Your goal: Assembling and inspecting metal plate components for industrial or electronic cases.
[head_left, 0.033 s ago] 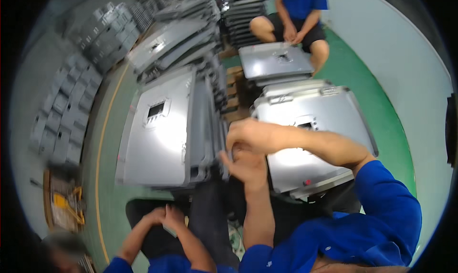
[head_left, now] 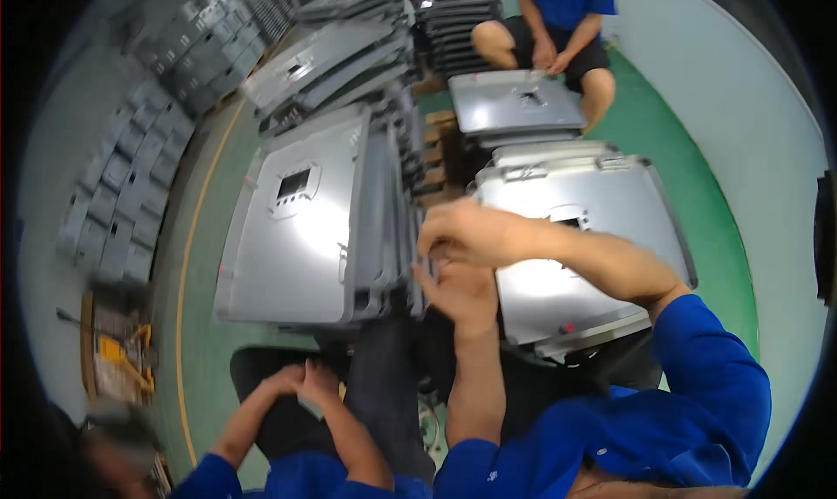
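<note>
My right hand (head_left: 464,231) reaches across from the right and bends down over my left hand (head_left: 466,288). The two hands meet in front of the gap between two stacks of silver metal panels. Both have curled fingers pressed together, and whatever lies between them is too small and hidden to name. Beneath my right forearm is a silver panel (head_left: 532,298) with a dark cutout, hinges along its far edge and a red spot near its front edge. To the left of my hands leans another silver panel (head_left: 288,237) with a dark rectangular window and a latch.
A co-worker's clasped hands (head_left: 305,381) are at the lower left. Across from me another person (head_left: 567,28) sits behind a panel (head_left: 514,102). More stacked panels (head_left: 331,50) stand behind, near a wooden pallet (head_left: 436,155). Grey boxes (head_left: 131,190) and a yellow pallet jack (head_left: 122,355) are at left.
The view has shifted a little, so the panels sit slightly higher and farther right. My hands stay together, turned only slightly. The co-worker's hands at lower left have moved slightly.
</note>
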{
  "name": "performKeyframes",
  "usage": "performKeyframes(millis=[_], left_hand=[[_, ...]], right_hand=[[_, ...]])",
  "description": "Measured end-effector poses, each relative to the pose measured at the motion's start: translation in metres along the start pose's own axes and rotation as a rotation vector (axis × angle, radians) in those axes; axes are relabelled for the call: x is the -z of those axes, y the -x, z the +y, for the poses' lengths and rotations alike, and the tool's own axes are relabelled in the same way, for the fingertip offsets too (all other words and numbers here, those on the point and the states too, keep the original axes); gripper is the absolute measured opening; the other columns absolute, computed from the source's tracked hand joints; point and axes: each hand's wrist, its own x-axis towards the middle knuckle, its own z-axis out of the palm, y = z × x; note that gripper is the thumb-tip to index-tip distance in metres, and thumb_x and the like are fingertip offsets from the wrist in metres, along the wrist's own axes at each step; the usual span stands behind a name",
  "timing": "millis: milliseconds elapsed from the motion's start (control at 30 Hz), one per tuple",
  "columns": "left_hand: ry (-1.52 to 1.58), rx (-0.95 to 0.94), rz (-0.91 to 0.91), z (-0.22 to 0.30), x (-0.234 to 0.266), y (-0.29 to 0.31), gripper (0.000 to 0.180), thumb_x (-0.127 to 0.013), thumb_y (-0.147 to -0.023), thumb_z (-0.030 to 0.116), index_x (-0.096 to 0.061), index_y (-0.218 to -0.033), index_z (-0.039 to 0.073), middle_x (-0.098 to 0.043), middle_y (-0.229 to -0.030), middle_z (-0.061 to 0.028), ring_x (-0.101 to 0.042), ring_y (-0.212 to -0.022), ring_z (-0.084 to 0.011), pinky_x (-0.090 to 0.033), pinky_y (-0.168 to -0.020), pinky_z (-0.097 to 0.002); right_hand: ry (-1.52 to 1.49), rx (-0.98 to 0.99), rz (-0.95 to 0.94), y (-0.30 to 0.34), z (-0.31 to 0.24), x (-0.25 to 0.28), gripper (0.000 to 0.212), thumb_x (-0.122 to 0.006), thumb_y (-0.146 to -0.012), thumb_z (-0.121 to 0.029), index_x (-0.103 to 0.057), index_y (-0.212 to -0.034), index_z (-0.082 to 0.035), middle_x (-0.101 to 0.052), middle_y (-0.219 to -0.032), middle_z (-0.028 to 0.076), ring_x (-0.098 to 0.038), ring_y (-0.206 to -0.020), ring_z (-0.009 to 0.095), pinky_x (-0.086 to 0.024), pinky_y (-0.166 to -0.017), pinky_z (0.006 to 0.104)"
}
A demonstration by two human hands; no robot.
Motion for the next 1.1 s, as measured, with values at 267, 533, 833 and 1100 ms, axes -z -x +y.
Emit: performKeyframes(millis=[267,533,833,1100], left_hand=[[-0.134,-0.043,0.22,-0.009,-0.007,-0.004,0.056,-0.036,-0.1,0.054,-0.044,-0.139,0.015,-0.05,-0.137,-0.0026,-0.044,-0.129,-0.018,-0.031,-0.111,-0.0393],[-0.269,-0.077,0.183,-0.01,0.017,-0.004,0.046,-0.041,-0.099,0.05,-0.056,-0.116,0.01,-0.062,-0.11,-0.005,-0.058,-0.104,-0.0209,-0.046,-0.092,-0.0373],[-0.009,0.017,0.214,-0.013,0.019,-0.006,0.043,-0.047,-0.096,0.05,-0.059,-0.104,0.009,-0.061,-0.097,-0.0063,-0.057,-0.096,-0.0232,-0.045,-0.088,-0.0399],[-1.943,-0.564,-0.153,-0.014,0.031,-0.002,0.036,-0.034,-0.102,0.025,-0.055,-0.112,-0.002,-0.061,-0.105,-0.0089,-0.059,-0.101,-0.0201,-0.048,-0.091,-0.0313]], right_hand=[[-0.027,0.028,0.199,-0.064,0.0,-0.045,0.015,-0.07,-0.081,-0.004,-0.071,-0.096,-0.003,-0.069,-0.086,0.012,-0.069,-0.077,0.028,-0.055,-0.068,0.0337],[0.009,-0.009,0.134,-0.105,0.007,-0.084,0.016,-0.068,-0.08,-0.005,-0.073,-0.094,-0.002,-0.072,-0.092,0.016,-0.069,-0.083,0.033,-0.055,-0.075,0.0386],[0.07,-0.099,0.196,-0.103,0.019,-0.09,0.012,-0.066,-0.08,-0.009,-0.074,-0.088,-0.005,-0.07,-0.081,0.017,-0.067,-0.076,0.035,-0.054,-0.071,0.0407],[0.241,-0.152,0.114,-0.103,0.009,-0.095,0.008,-0.06,-0.073,-0.005,-0.067,-0.071,-0.001,-0.066,-0.075,0.022,-0.068,-0.074,0.04,-0.055,-0.067,0.046]])
